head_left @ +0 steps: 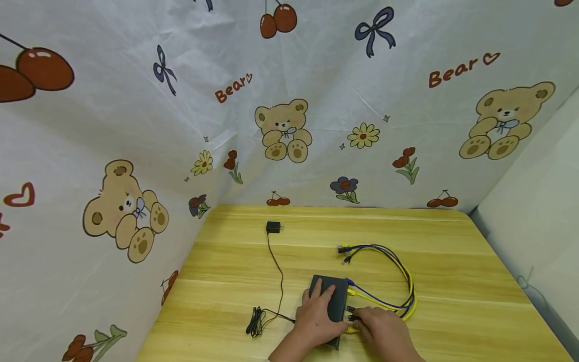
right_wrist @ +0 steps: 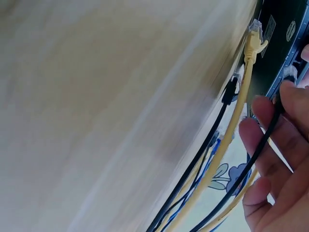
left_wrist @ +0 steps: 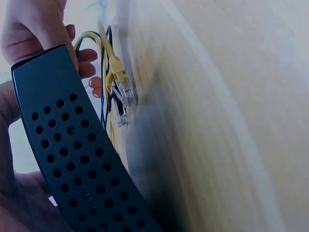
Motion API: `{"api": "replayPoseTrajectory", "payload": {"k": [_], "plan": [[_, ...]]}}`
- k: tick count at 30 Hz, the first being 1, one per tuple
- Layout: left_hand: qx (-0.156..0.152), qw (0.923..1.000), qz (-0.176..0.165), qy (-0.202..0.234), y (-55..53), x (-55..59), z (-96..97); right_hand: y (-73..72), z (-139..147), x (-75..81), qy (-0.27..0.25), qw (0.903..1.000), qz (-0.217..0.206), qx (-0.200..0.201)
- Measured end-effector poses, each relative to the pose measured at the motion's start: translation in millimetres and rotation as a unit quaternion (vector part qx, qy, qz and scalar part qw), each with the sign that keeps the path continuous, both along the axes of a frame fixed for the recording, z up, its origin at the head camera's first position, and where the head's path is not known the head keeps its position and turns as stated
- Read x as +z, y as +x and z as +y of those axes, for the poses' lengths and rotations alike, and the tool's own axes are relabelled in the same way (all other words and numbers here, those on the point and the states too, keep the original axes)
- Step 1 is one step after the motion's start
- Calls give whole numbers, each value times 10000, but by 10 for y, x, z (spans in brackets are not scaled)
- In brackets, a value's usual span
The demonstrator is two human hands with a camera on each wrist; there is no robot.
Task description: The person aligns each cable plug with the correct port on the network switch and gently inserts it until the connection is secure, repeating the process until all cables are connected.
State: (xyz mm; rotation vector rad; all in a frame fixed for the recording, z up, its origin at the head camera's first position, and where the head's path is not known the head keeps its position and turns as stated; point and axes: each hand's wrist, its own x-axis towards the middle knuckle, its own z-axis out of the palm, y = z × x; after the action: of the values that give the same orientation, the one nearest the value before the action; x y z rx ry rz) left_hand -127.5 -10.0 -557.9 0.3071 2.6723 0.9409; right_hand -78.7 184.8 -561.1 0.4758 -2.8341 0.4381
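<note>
A black network switch (head_left: pixel 338 301) lies on the table, its vented end (left_wrist: pixel 72 145) seen large in the left wrist view. Across its top, my left hand (head_left: pixel 316 319) rests with fingers spread and fairly straight. My right hand (head_left: pixel 384 329) is at the port side, pinching the black plug (right_wrist: pixel 288 75) of a network cable between thumb and fingers, right at a port. Blue (head_left: pixel 350 282) and yellow (head_left: pixel 351 292) plugs meet the same side farther back. Near my hand, a yellow plug (right_wrist: pixel 252 46) and another black plug (right_wrist: pixel 231 92) lie low beside the switch.
The looped cable bundle (head_left: pixel 412 291) curves to the right, its far plugs (head_left: pixel 346 251) lying behind the switch. A power adapter (head_left: pixel 273 227) stands at the back left; its thin cord has a coiled part (head_left: pixel 256 322) left of the switch. A patterned cloth (head_left: pixel 325 186) hangs behind.
</note>
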Motion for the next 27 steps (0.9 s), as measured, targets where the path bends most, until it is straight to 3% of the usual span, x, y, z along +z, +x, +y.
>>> {"api": "replayPoseTrajectory", "payload": {"k": [5,9,16,27], "plan": [[-112,9999,49,-106,-5,-20,-6,-43,-67,25,-22,9974,-286,-665],[-172,9997,21,-184,-9,-38,-3,-77,-106,30,-65,9958,-309,-856],[-185,9994,-95,-260,3,-40,11,-111,-132,35,-107,9957,-316,-859],[-261,9985,-40,-479,20,-53,21,-117,-158,34,55,9978,50,-663]]}}
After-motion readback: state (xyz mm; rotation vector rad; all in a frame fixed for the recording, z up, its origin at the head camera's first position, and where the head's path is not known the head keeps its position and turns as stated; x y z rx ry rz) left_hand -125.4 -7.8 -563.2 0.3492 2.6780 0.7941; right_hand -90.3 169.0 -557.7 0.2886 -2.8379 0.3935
